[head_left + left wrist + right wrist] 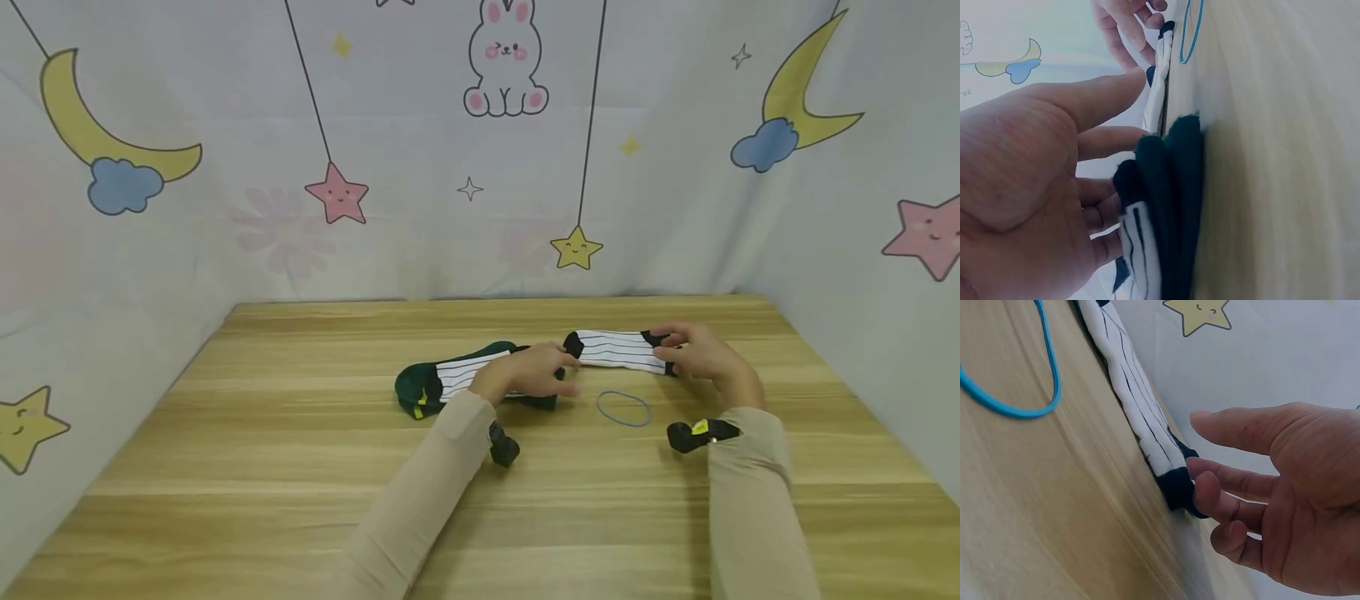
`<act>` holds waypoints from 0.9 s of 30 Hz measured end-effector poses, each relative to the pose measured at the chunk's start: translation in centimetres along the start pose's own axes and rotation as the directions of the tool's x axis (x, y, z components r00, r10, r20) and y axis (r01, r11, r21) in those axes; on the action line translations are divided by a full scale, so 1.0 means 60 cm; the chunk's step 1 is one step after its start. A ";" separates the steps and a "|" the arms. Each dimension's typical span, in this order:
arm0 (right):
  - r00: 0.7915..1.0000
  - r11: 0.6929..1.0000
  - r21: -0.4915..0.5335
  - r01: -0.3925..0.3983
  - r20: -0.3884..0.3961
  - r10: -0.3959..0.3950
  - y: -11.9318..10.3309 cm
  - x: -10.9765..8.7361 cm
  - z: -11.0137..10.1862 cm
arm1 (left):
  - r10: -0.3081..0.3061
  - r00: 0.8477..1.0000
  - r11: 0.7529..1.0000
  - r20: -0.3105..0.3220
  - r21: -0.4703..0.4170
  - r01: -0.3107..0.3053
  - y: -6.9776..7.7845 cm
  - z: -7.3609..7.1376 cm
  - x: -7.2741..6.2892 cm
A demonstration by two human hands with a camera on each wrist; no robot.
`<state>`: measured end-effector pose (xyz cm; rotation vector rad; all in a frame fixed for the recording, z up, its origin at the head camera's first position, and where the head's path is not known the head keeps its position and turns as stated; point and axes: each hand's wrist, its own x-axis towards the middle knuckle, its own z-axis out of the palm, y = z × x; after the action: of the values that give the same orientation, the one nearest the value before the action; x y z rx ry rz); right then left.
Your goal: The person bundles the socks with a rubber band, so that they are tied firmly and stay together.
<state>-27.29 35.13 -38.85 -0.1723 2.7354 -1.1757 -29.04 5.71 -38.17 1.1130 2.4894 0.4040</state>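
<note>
A white sock with thin dark stripes and black ends [618, 350] lies flat towards the back of the table. My right hand [701, 354] is at its right end; in the right wrist view the loosely bent fingers [1235, 478] reach right to the black end [1175, 487], with the thumb apart. To the left lie dark green socks [416, 387] with a striped white sock [461, 375] on top. Over their right part hovers my left hand [532, 371], thumb and fingers spread, nothing gripped. In the left wrist view its fingertips are beside the stacked green folds [1169, 187].
A thin blue loop [618, 392] lies on the wooden table [300, 500] in front of the striped sock. Printed fabric [420, 150] hangs behind the table and along both sides. Small black wrist cameras [504, 448] are strapped over the beige sleeves [427, 500].
</note>
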 end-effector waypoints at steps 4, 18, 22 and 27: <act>1.000 0.999 -0.029 -0.030 -0.010 0.030 -0.002 0.000 0.000 | -0.029 1.000 1.000 -0.002 0.010 0.029 -0.002 0.005 0.003; 0.998 0.993 -0.111 -0.040 -0.052 0.034 -0.001 0.004 0.011 | -0.103 0.995 0.995 -0.002 0.001 0.103 -0.002 0.010 0.007; 0.998 0.994 -0.099 -0.054 -0.032 0.051 -0.002 0.002 0.008 | -0.093 0.996 0.996 -0.001 0.002 0.093 -0.002 0.008 0.009; 0.996 0.993 -0.082 -0.083 0.005 0.084 -0.001 -0.002 0.004 | -0.070 0.998 0.997 0.001 0.025 0.070 0.000 0.005 0.009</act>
<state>-27.13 34.93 -38.93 -0.0714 2.7556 -1.0396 -29.26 6.16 -38.58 1.0315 2.5305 0.3524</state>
